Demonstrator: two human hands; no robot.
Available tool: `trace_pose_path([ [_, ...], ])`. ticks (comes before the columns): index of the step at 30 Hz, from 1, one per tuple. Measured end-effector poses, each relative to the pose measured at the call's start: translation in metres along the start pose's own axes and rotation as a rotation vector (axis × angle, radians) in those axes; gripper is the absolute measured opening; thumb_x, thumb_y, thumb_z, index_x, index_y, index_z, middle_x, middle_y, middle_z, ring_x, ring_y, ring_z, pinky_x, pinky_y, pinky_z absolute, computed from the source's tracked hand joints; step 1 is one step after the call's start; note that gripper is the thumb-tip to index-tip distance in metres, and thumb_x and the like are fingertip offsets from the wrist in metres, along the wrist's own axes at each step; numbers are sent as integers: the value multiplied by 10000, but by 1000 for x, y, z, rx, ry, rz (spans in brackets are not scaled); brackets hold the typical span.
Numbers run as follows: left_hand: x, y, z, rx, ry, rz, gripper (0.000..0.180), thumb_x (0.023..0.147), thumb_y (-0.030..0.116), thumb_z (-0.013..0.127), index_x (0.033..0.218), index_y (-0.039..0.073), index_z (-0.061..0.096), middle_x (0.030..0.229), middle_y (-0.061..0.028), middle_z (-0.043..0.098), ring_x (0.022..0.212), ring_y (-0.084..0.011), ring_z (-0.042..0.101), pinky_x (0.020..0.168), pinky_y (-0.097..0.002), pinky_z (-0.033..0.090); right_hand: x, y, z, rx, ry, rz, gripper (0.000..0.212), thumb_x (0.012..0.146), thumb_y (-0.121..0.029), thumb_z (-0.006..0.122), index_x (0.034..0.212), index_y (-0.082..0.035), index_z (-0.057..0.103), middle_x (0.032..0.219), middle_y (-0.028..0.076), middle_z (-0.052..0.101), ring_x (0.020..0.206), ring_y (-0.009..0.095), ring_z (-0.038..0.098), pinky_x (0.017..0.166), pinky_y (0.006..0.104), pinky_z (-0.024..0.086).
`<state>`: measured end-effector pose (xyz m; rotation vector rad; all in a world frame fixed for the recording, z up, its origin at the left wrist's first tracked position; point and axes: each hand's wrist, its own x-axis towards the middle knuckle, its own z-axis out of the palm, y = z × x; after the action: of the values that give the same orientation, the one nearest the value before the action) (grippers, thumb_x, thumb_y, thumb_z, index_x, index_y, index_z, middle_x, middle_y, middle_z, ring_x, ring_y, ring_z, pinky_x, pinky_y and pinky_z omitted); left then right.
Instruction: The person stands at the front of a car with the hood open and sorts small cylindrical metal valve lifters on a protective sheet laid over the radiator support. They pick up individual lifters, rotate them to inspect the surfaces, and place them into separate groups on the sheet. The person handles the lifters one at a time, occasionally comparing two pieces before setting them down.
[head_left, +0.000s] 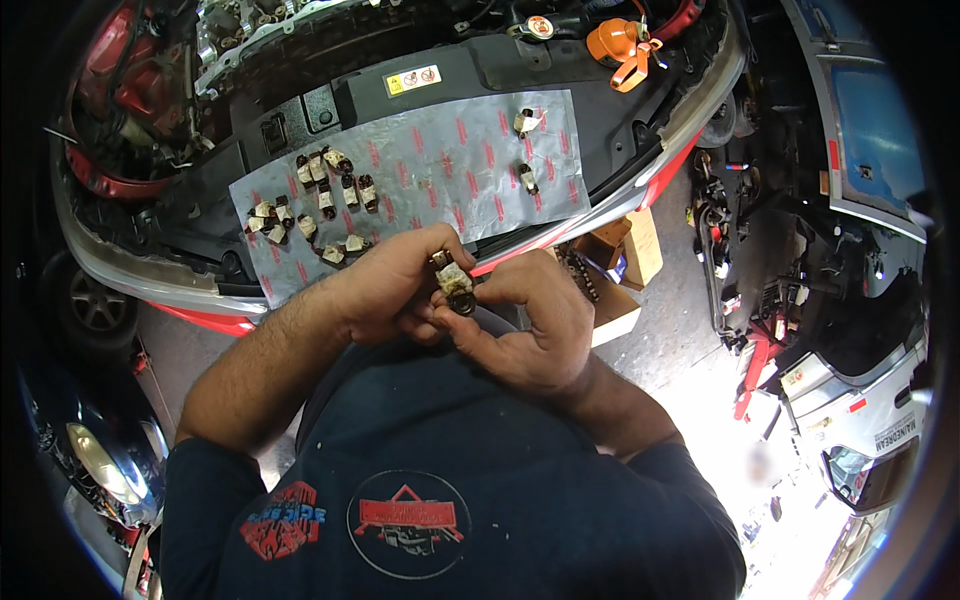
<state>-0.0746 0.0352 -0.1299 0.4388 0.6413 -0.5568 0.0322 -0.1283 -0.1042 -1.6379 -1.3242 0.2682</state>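
Observation:
A small dark metal engine part (455, 281), perhaps a rocker arm, is wrapped round its middle in stained, pale tape. It is held upright in front of my chest, between both hands. My left hand (405, 283) has its fingers curled round the part's left side, with the thumb near its top. My right hand (535, 318) pinches its lower right side between thumb and fingers. Beyond my hands, several similar tape-wrapped parts (326, 199) lie grouped at the left of a grey printed sheet (420, 160). Two more, a taped part (526, 122) and another (528, 179), lie at its right.
The sheet rests over the black front panel (490, 65) of a car with its engine (250, 30) exposed. An orange lamp-like object (618, 45) sits at the back right. Below the red-and-silver bumper (640, 190) stands an open cardboard box (618, 315) with parts. Another car (105, 465) is at left.

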Motion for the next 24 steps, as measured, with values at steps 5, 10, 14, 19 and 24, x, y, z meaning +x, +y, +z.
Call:
trace_pose_path([
  [5, 2, 0, -2, 24, 3, -32, 284, 912, 329, 539, 736, 108, 572, 593, 6, 500, 459, -109, 443, 423, -258, 346, 0, -1, 1, 27, 10, 7, 324, 695, -79, 931, 905, -46, 688, 833, 85, 667, 719, 221, 658, 639, 334, 507],
  [10, 3, 0, -1, 45, -3, -24, 280, 913, 334, 543, 749, 110, 587, 590, 4, 507, 466, -119, 475, 424, -257, 346, -1, -2, -1, -12, -14, -5, 337, 681, -90, 947, 910, -39, 706, 841, 87, 690, 720, 204, 665, 639, 309, 510],
  [14, 2, 0, 2, 73, 12, 6, 272, 916, 336, 547, 786, 106, 610, 593, 5, 515, 467, -118, 479, 425, -261, 344, -2, -1, -2, 3, 23, -42, 339, 677, -78, 939, 917, -40, 703, 834, 83, 684, 711, 207, 658, 632, 310, 505],
  [19, 3, 1, -1, 92, -13, 6, 265, 922, 333, 546, 828, 97, 620, 642, -5, 546, 492, -108, 476, 429, -260, 341, 0, 1, -2, 31, 52, -91, 343, 675, -44, 917, 933, -37, 691, 843, 86, 684, 703, 211, 650, 632, 308, 504],
  [24, 15, 5, -10, -123, -225, -47, 511, 987, 491, 522, 818, 23, 638, 679, -42, 581, 519, -103, 481, 446, -251, 358, -1, 12, -8, -14, 97, 60, 345, 683, -15, 886, 917, -33, 634, 825, 85, 642, 700, 189, 626, 634, 310, 504],
])
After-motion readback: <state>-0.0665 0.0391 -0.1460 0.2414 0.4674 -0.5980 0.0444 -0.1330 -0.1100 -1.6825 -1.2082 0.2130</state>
